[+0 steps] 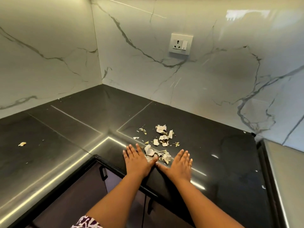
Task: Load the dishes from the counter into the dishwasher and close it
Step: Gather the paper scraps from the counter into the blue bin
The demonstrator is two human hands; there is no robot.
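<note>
Both my hands lie palm down on the black desk (222,153), near its front edge. My left grip (136,159) is released, its fingers straight, close together and pressed flat against the surface. My right grip (180,163) is released in the same way, fingers straight and slightly spread. The two thumbs point toward each other and their tips nearly meet, though I cannot tell whether they touch. Between the two grips, just ahead of the thumbs, sits a small heap of torn paper scraps (158,154), and my left thumb lies against its near edge. Beyond my fingertips, looser scattered bits (162,135) of paper and dry crumbs lie spread over the desk. Well off to the left of my left grip, a lone scrap (22,143) lies by itself. Far ahead of both grips the marble wall (213,71) rises from the back of the desk, with a wall socket (181,44) set in it. Below my left wrist a dark cabinet door (74,195) shows its black handle (103,173). To the right of my right grip, past the desk's end, is a steel-coloured surface (283,178).
</note>
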